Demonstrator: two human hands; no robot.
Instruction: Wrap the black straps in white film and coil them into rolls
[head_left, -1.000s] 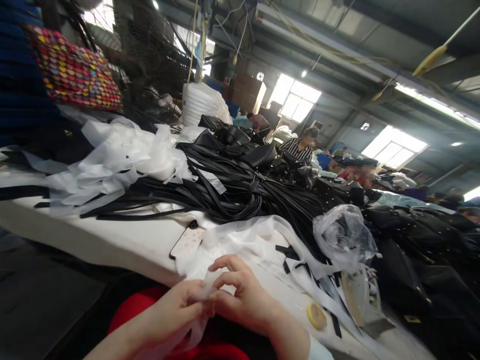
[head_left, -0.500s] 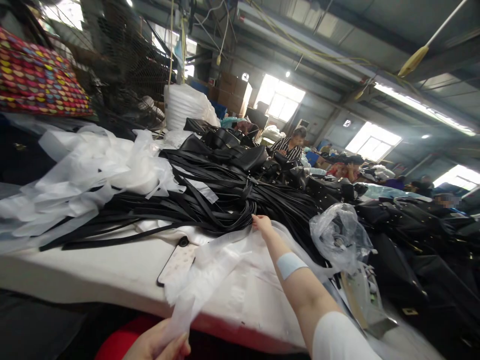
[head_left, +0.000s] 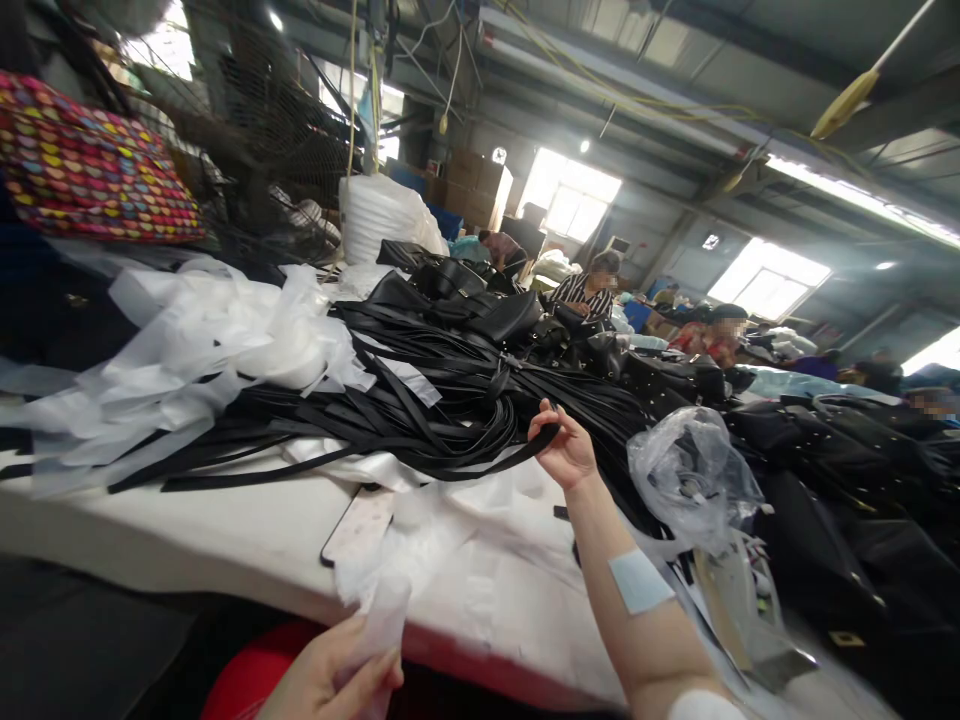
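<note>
Head view. Your right hand (head_left: 566, 450) is part-closed, thumb and fingers pinching 1 black strap (head_left: 499, 468) at the front of the strap heap (head_left: 420, 400); the strap sags leftwards along the heap's near edge. Your left hand (head_left: 322, 675), low in frame and partly cut off, is nearly closed, a white strip (head_left: 384, 620) gripped between thumb and fingers above the table edge. Phone (head_left: 360, 525) just beyond the strip.

Handling, my judgement: draw the strap out low and smoothly, since the others lie tangled and may drag along. Check you have only 1 between your fingertips. Keep the strip pinched lightly and flat; thin stuff looks ready to crease.

Containers: clear plastic bag (head_left: 686, 470) right of your right hand, crumpled, something pale inside, too blurred to name. Heart-patterned bag (head_left: 97, 165) at far left, contents out of sight. Cardboard boxes (head_left: 472, 185) at the back, insides not visible. White strips (head_left: 247, 330) lie loose in a pile left of the heap, in no container that I can see
</note>
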